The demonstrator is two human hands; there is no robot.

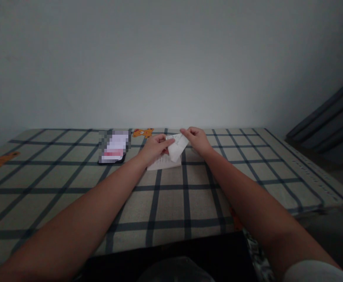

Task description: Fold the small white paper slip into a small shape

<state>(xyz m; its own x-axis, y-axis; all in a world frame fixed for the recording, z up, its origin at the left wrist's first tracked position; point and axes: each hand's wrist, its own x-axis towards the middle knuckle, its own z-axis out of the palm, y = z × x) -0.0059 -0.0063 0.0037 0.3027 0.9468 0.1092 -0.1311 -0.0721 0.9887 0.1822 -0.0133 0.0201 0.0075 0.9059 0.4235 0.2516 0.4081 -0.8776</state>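
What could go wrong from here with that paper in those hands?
The white paper is pinched by both the left hand and the right hand, so uneven pulling might crease or tear it.

The phone lies on the checked cloth to the left, near the left forearm; a sideways swing could perhaps knock it.

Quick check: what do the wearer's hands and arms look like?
The left hand and right hand are ungloved, with no watch or bracelet visible. Left forearm and right forearm are bare; a whitish sleeve shows beyond the right one.
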